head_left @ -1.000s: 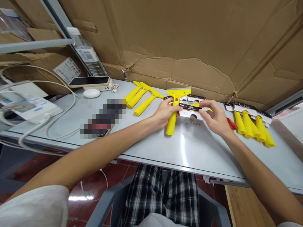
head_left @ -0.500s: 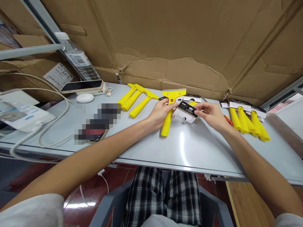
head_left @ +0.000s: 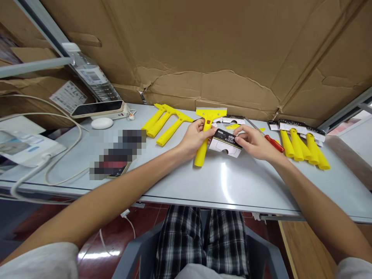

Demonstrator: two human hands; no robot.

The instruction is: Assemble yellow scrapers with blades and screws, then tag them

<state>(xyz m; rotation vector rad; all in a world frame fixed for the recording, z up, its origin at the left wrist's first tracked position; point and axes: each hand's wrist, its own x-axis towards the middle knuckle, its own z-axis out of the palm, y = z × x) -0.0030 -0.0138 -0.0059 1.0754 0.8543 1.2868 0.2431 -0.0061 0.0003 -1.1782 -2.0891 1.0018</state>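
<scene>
My left hand [head_left: 195, 139] is closed around the neck of a yellow scraper [head_left: 200, 154], its wide blade head up and its handle toward me. Between the fingers of my right hand [head_left: 250, 142] is the right edge of a black-and-white cardboard packaging card [head_left: 224, 145]. The card is tilted, beside the scraper handle, and its left edge reaches my left fingers. Behind my hands lie more cards [head_left: 235, 119] and a small yellow piece [head_left: 232, 126]. A red-handled screwdriver [head_left: 273, 143] lies just past my right hand, its shaft pointing away.
Three yellow scrapers [head_left: 170, 131] without cards lie left of my hands. At the right, several yellow scrapers [head_left: 297, 145] have cards on their heads. A phone [head_left: 99, 108], a white oval case [head_left: 102, 123], cables and a water bottle [head_left: 92, 73] occupy the left. Cardboard [head_left: 209, 50] stands behind the table.
The card has swung from a steep slant to a flatter angle, showing more of its front beside the scraper. My right hand has shifted slightly left, uncovering more of the screwdriver.
</scene>
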